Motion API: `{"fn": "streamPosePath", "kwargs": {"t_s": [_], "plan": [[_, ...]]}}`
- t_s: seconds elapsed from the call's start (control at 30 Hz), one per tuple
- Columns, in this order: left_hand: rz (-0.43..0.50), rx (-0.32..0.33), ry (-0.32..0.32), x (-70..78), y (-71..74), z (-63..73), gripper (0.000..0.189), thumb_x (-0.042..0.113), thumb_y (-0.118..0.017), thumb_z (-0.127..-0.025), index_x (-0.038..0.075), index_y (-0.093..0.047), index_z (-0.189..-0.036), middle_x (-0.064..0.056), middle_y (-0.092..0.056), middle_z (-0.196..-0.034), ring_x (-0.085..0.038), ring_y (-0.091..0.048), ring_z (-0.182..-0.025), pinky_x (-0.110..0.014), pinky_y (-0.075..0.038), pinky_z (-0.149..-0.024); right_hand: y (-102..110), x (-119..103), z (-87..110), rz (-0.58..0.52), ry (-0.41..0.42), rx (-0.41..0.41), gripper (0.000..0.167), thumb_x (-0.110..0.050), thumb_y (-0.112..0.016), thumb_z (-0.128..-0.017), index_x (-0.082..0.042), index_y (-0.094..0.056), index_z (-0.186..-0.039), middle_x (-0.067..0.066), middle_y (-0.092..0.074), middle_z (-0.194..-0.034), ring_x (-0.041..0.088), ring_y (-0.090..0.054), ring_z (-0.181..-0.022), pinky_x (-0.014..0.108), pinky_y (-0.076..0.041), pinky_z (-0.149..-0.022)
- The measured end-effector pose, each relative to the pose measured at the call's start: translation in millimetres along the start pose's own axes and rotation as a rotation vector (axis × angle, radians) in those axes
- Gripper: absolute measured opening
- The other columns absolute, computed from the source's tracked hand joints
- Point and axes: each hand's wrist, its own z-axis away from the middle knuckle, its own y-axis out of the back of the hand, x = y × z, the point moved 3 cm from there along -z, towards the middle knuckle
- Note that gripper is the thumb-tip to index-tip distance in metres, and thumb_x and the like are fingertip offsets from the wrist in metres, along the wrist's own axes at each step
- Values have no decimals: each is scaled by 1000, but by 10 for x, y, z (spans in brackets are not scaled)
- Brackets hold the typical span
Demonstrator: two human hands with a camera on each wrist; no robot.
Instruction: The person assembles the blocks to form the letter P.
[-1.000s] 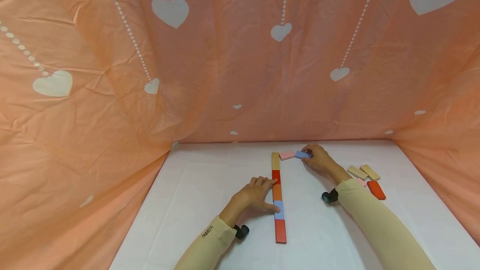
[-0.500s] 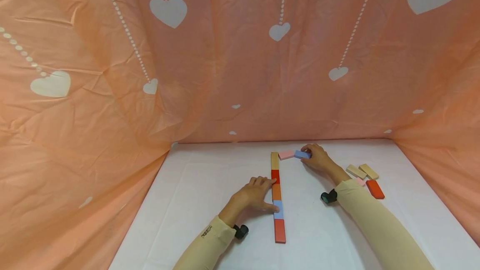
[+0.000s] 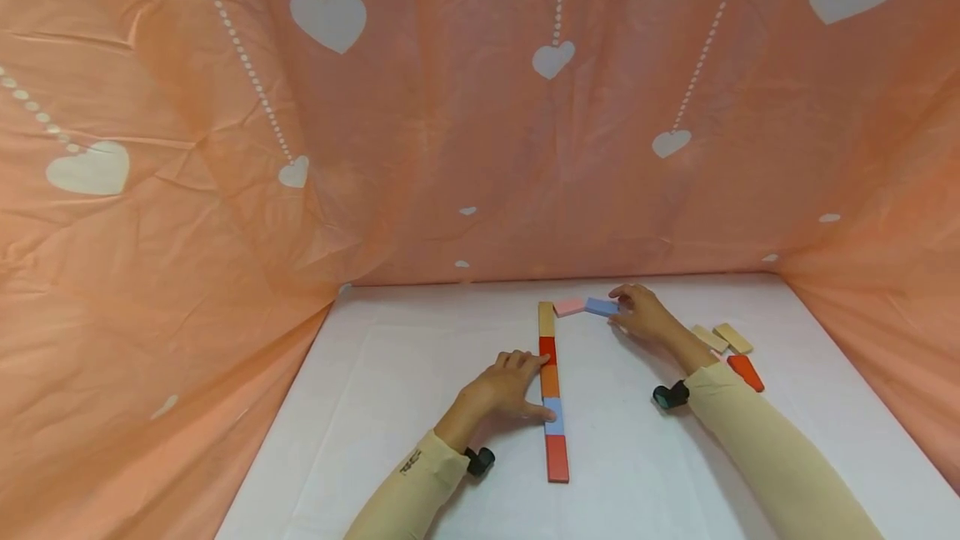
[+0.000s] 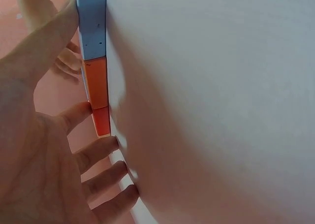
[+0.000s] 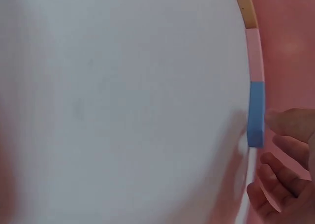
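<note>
A straight row of flat blocks runs away from me: a red block (image 3: pixel 557 458), a light blue block (image 3: pixel 553 415), an orange block (image 3: pixel 551 383), a brighter red block (image 3: pixel 548 347) and a plain wooden block (image 3: pixel 547 319). My left hand (image 3: pixel 497 390) rests along it with spread fingers, thumb at the light blue block and index finger at the bright red one. From the far end, a pink block (image 3: pixel 569 307) and a blue block (image 3: pixel 602 307) extend rightward. Beside the blue block's right end, my right hand (image 3: pixel 643 315) has thumb and fingers apart, gripping nothing.
On the right lie two loose wooden blocks (image 3: pixel 732 338), a red-orange block (image 3: pixel 746 373) and a pink block mostly covered by the right forearm. Behind the white table (image 3: pixel 420 340) hangs an orange curtain (image 3: pixel 450 148) with white hearts.
My right hand has let go of the blue block and drawn slightly to the right, its fingers spreading. The left hand keeps its place on the row. The head view has shifted a little.
</note>
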Motion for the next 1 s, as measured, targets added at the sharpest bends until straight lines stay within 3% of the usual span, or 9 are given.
{"fn": "streamPosePath", "kwargs": {"t_s": [0.1,0.3,0.43,0.57,1.0], "plan": [[4,4,-1,-1,6,0,100,66,-81,-87,24,-38,-167,-6,-41,-165,-29,-40,-147,-49,-48,-117,93,3,56,13,39,21,37,-2,-76,-95,12,-64,-126,31,-63,-115,48,-61,-110,63,-50,-100],[-5,5,-7,-5,6,-3,100,66,-81,-87,24,-38,-166,-6,-42,-164,-29,-41,-146,-49,-48,-117,305,-36,241,13,39,26,34,-3,-76,-95,10,-66,-125,30,-66,-115,46,-62,-107,61,-52,-95],[-9,10,-12,-5,0,-1,100,66,-81,-87,23,-38,-166,-6,-43,-163,-29,-41,-146,-48,-47,-117,416,-21,378,35,65,41,34,-3,-78,-93,11,-67,-123,29,-67,-109,40,-63,-97,54,-53,-87],[3,11,-9,0,-2,-1,100,66,-81,-86,24,-38,-167,-6,-43,-163,-29,-42,-146,-48,-47,-117,489,29,510,55,36,50,35,-6,-80,-94,10,-68,-123,26,-67,-106,35,-62,-95,48,-52,-83],[13,5,4,-3,8,26,100,66,-81,-86,24,-38,-167,-6,-42,-164,-29,-41,-147,-50,-47,-117,634,48,869,85,-16,106,41,-11,-84,-91,10,-68,-123,26,-67,-104,36,-62,-92,46,-53,-80]]}}
